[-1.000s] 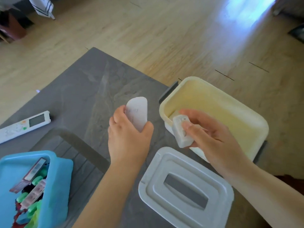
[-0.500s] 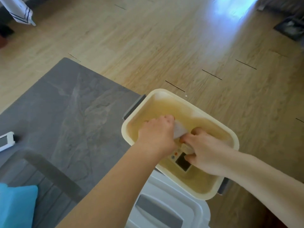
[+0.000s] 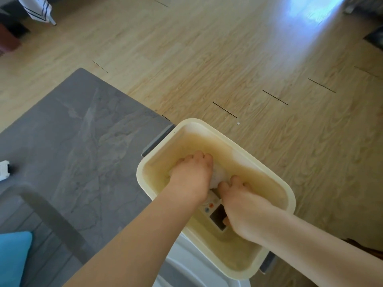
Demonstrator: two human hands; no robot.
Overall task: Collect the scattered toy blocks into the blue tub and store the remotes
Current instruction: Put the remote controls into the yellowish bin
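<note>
Both my hands reach down inside a cream storage box [image 3: 273, 179] at the table's right edge. My left hand [image 3: 191, 177] is closed around a white remote [image 3: 218, 176], of which only a small part shows. My right hand [image 3: 242, 208] presses on a second white remote [image 3: 213, 208] with a dark screen and coloured buttons, lying on the box floor. A corner of the blue tub [image 3: 12, 257] shows at the bottom left. The end of a third white remote [image 3: 4, 170] peeks in at the left edge.
The grey stone-pattern table [image 3: 78, 146] fills the left half. The box's grey-white lid [image 3: 186, 270] lies just in front of the box. Wooden floor stretches beyond, with furniture [image 3: 12, 23] at the top left.
Both hands carried the white remotes from above the table down into the cream box. My view swung right, so the blue tub and the third remote slid toward the left edge.
</note>
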